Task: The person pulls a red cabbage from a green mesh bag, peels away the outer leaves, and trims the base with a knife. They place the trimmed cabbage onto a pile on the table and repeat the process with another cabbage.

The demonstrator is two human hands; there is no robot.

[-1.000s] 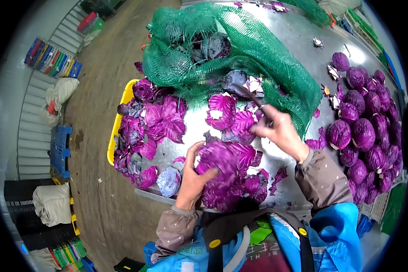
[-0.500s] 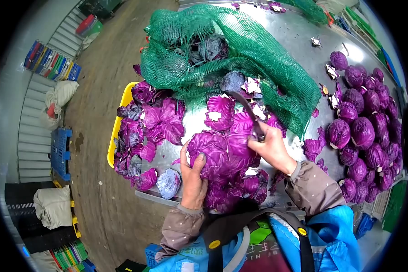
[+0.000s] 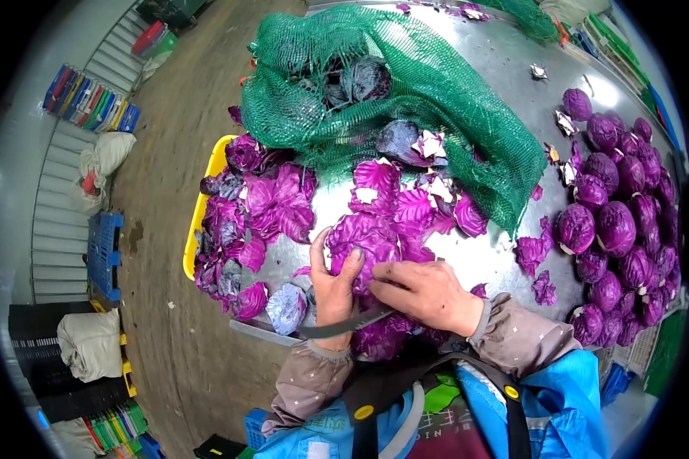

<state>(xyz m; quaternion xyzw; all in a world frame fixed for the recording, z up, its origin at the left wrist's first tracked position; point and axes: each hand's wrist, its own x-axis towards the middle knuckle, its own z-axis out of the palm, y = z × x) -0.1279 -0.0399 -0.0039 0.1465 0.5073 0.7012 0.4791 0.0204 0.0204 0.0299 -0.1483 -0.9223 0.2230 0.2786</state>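
A purple cabbage [image 3: 362,243] with loose outer leaves lies on the metal table, clasped by my left hand [image 3: 333,291] from its left side. My right hand [image 3: 430,297] is closed around a curved knife [image 3: 344,327], its dark blade pointing left across my left wrist. The fingers of my right hand touch the cabbage's lower right side. Loose purple leaves [image 3: 376,183] lie just beyond the cabbage, and more are beneath my hands. The knife's handle is mostly hidden in my right hand.
A yellow crate [image 3: 195,241] heaped with leaves stands left. Green netting [image 3: 467,115] with dark cabbages inside covers the table's far part. Many round cabbages [image 3: 615,228] are piled at the right. Blue pallets [image 3: 103,256] stand at the far left, beyond the floor.
My right hand has come down and inward to the cabbage, and the blade has swung from pointing away to pointing left near my left wrist. The left hand still holds the cabbage.
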